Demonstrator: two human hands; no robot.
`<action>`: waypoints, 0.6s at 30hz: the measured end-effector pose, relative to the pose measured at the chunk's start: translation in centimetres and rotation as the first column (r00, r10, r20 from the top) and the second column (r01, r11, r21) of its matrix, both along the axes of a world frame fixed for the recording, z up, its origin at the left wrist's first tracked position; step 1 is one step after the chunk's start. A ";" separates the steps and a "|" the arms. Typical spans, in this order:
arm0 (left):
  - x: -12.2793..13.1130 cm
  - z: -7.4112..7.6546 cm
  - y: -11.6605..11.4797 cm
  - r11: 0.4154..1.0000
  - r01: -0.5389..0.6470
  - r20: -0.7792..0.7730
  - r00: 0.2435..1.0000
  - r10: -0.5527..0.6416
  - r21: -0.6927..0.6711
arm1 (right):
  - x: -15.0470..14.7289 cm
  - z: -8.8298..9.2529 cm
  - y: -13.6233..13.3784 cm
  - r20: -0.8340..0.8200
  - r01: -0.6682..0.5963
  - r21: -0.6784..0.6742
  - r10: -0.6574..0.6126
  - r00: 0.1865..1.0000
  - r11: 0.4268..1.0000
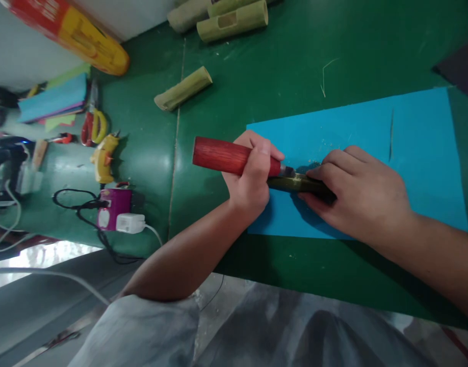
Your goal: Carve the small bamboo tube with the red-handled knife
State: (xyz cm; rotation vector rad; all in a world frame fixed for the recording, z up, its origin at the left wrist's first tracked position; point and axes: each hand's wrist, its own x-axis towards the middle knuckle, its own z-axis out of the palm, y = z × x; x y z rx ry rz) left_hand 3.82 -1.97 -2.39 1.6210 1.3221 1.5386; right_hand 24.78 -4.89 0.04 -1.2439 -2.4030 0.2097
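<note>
My left hand (251, 176) is wrapped round the red wooden handle (221, 156) of a carving chisel. Its short metal blade (287, 171) meets a pale nicked spot on a dark green bamboo piece (285, 184). At the right end of that bamboo, my right hand (360, 186) grips it between thumb and fingers. The bamboo's left end is partly behind my left hand. Beneath both hands lies a blue sheet (421, 153), with small pale shavings (326, 145) scattered just beyond the blade.
Cut bamboo tubes (234, 23) lie at the back, and a shorter tube (183, 89) is nearer. On the left are scissors (92, 127), a yellow hot glue gun (104, 159), and a purple power adapter (114, 209) with cables. The green table's front edge runs before me.
</note>
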 end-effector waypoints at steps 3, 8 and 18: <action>0.1 0.0 0.3 1.000 -0.009 0.072 0.997 0.007 0.024 | 0.0 0.0 0.0 0.004 -0.002 0.002 0.002 1.000 1.000; -0.2 0.3 0.2 0.999 0.035 0.028 0.999 -0.034 -0.020 | 0.0 0.1 0.0 0.024 -0.008 0.028 0.007 1.000 1.000; -0.4 -0.6 1.0 0.986 0.162 0.245 0.955 -0.169 0.048 | -0.2 0.1 0.3 0.018 -0.068 0.069 0.067 0.998 0.995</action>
